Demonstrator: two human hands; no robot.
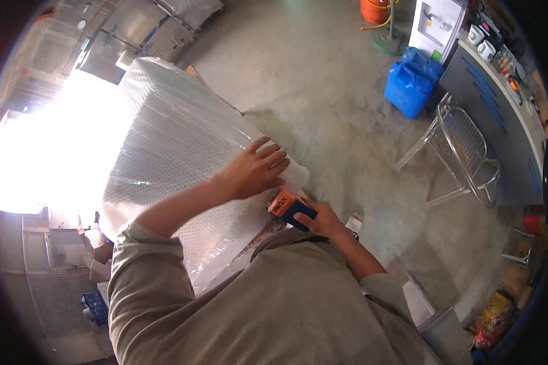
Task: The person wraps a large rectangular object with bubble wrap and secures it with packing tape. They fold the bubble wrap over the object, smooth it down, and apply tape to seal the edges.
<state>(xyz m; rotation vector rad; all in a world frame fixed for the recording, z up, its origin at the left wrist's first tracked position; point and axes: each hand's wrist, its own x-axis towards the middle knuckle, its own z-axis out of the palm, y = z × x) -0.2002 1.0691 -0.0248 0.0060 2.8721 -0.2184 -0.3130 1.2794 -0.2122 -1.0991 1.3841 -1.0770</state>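
Note:
A large, box-like bulk wrapped in clear bubble wrap (170, 134) stands before me. My left hand (256, 170) lies on its near right edge, palm down, with the fingers stretched out and slightly apart. Close by, at the wrapped corner, my right hand (324, 220) is closed round a boxy orange-and-dark-blue hand tool (291, 208). The tool's orange end points toward the bubble wrap, just below my left hand. I cannot make out whether it touches the wrap. What lies under the wrap is mostly hidden.
A metal chair (460, 149) stands at the right beside a grey counter (478, 91) with cups on it. Blue jerrycans (410, 88) and a white water dispenser (437, 24) are at the far right. Behind the wrapped bulk are metal cabinets (128, 33). Glare whitens the left side.

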